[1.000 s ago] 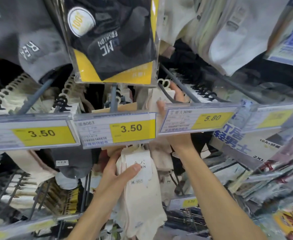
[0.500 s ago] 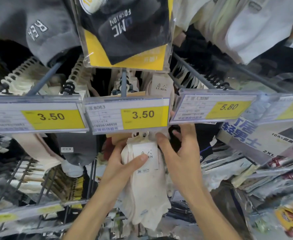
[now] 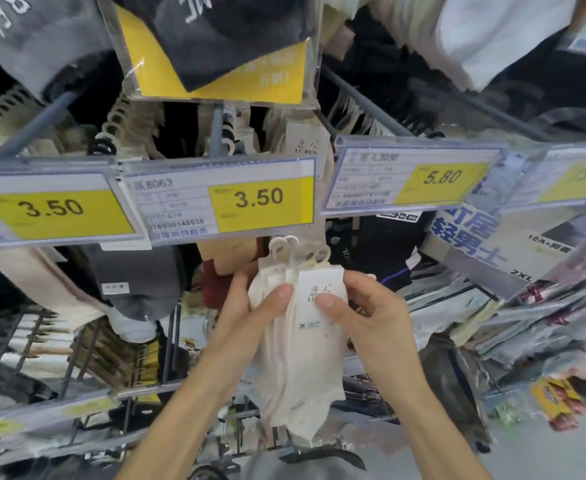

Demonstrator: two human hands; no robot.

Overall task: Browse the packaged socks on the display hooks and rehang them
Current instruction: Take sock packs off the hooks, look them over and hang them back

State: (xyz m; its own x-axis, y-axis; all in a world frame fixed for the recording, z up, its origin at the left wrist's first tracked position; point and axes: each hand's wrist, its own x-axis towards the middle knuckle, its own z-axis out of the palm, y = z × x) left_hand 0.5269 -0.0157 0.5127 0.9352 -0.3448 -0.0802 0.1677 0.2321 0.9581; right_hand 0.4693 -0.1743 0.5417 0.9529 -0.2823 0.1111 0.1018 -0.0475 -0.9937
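A bundle of cream white socks (image 3: 302, 368) with a white paper label and small white plastic hangers (image 3: 286, 249) on top sits in both my hands, just below the middle price rail. My left hand (image 3: 246, 313) grips its left side, thumb across the front. My right hand (image 3: 364, 313) pinches the label from the right, thumb on the printed card. More socks of the same brand (image 3: 305, 147) hang on the display hook (image 3: 329, 123) above and behind the price tags. The hangers are off the hook.
Price tags reading 3.50 (image 3: 229, 199) and 5.80 (image 3: 409, 174) front the metal hooks. A black and yellow sock pack (image 3: 222, 46) hangs overhead. Grey socks (image 3: 139, 282) and cream socks (image 3: 42, 278) hang left; plastic-wrapped underwear packs (image 3: 513, 306) pile up right.
My right hand came down from behind the 5.80 tag and joined the left hand on the white socks. The bundle now sits lower, clear of the price rail.
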